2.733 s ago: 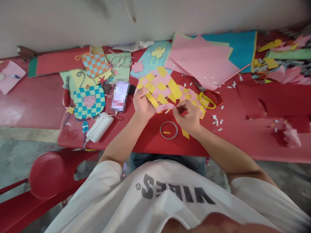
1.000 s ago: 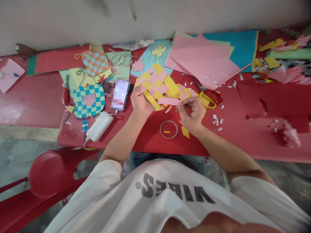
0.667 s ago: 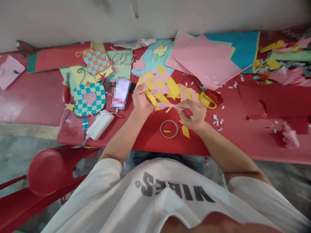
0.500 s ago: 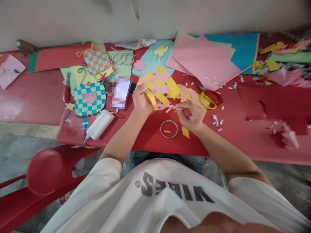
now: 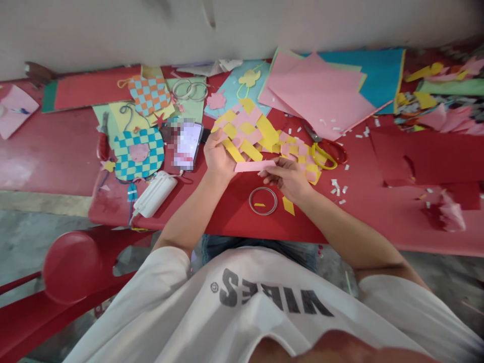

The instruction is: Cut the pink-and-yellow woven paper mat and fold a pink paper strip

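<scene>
Pulled straight and clear of the weave since a moment before, a narrow pink paper strip (image 5: 255,166), no longer bent among the yellow bands. Right hand (image 5: 287,177) lower and flatter, fingers loosely extended, thumb and forefinger pinching the strip's right end. Left hand (image 5: 218,156) half open, fingers raised and slightly spread, holding the lower left edge of a woven paper mat (image 5: 242,126), checkered pink and yellow, loose yellow bands fanning past the thumb.

Mat at the middle of the tabletop's far half, its right side tapering into a smaller checked section just beside yellow-handled scissors (image 5: 325,154). Near the tabletop's front edge, a thin metal bangle (image 5: 262,200) around a scrap of yellow paper. Left of the mat, a smartphone (image 5: 188,145) with a blurred screen, a white power bank (image 5: 155,193) and a round teal-and-yellow woven piece (image 5: 138,154). Along the far edge, pink paper sheets (image 5: 317,91) overlapping teal card (image 5: 381,65). White paper snips (image 5: 336,186) scattered across the glossy, scuffed red tabletop (image 5: 49,161). Below its front edge, a red plastic chair (image 5: 71,267) on a grey concrete floor (image 5: 22,242).
</scene>
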Demonstrator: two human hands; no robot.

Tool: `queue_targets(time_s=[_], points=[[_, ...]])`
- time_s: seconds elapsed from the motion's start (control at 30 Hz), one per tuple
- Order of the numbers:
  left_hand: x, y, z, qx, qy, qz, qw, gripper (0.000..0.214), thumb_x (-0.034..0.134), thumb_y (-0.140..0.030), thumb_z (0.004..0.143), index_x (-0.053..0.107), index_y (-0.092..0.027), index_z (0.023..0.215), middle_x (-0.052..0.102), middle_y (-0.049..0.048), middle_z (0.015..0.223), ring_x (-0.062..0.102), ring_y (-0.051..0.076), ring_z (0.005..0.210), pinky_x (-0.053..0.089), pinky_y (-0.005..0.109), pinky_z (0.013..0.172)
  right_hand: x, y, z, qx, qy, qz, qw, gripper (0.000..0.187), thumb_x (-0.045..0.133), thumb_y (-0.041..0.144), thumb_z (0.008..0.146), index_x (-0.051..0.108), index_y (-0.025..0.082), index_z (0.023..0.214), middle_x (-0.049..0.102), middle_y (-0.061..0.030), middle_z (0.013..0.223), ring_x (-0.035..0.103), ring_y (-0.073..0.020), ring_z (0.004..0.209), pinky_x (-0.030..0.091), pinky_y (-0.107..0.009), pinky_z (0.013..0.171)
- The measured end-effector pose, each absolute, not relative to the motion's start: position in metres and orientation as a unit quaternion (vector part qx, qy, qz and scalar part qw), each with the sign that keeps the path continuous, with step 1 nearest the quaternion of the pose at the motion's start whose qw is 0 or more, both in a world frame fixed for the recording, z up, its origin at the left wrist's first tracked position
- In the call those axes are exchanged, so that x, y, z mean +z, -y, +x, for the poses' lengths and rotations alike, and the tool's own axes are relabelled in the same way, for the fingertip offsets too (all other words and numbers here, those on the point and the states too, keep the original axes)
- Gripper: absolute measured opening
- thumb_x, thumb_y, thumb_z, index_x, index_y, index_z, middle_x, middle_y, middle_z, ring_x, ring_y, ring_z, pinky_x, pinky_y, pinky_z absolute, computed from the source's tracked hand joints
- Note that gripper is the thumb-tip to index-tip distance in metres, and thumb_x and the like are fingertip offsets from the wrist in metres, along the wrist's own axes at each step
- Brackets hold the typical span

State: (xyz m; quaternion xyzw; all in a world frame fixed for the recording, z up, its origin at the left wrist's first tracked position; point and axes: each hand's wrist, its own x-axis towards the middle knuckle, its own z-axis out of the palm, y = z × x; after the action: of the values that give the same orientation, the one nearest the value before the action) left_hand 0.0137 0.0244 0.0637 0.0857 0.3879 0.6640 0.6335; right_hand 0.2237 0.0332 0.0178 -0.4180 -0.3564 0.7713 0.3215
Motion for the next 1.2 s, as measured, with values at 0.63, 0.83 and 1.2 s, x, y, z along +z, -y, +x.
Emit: queue_targets(time_s=[0.63,0.83,1.2], points=[[0.066,-0.026,0.013,0.675,-0.327,0.104,0.654,0.061,0.053,-0.057,0.106,0.055,-0.035,0.162,0.077,0.0095,0.145,0.07,0.036,0.141,0.059,0.059,0.115,0.026,-0.027,0.223,0.63,0.487,-0.431,0.424,0.034,0.091,0.043,0.087,0.063,0.024,0.094,0.08,-0.0013,0.077,0.077,-0.0171,0.062,0.064,-0.029,0.059],[0.065,-0.026,0.015,0.664,-0.346,0.118,0.653,0.063,0.055,-0.06,0.103,0.059,-0.033,0.16,0.077,0.0113,0.144,0.069,0.038,0.142,0.059,0.059,0.114,0.027,-0.02,0.223,0.541,0.559,-0.43,0.459,0.022,0.085,0.038,0.094,0.068,0.023,0.093,0.077,-0.0015,0.079,0.079,-0.0185,0.068,0.067,-0.033,0.065],[0.064,-0.028,0.017,0.668,-0.333,0.115,0.655,0.067,0.056,-0.059,0.102,0.057,-0.029,0.162,0.079,0.0111,0.141,0.068,0.038,0.145,0.058,0.057,0.116,0.027,-0.023,0.227,0.495,0.582,-0.45,0.462,0.021,0.083,0.041,0.095,0.069,0.025,0.094,0.076,-0.0007,0.079,0.078,-0.02,0.066,0.063,-0.034,0.061]])
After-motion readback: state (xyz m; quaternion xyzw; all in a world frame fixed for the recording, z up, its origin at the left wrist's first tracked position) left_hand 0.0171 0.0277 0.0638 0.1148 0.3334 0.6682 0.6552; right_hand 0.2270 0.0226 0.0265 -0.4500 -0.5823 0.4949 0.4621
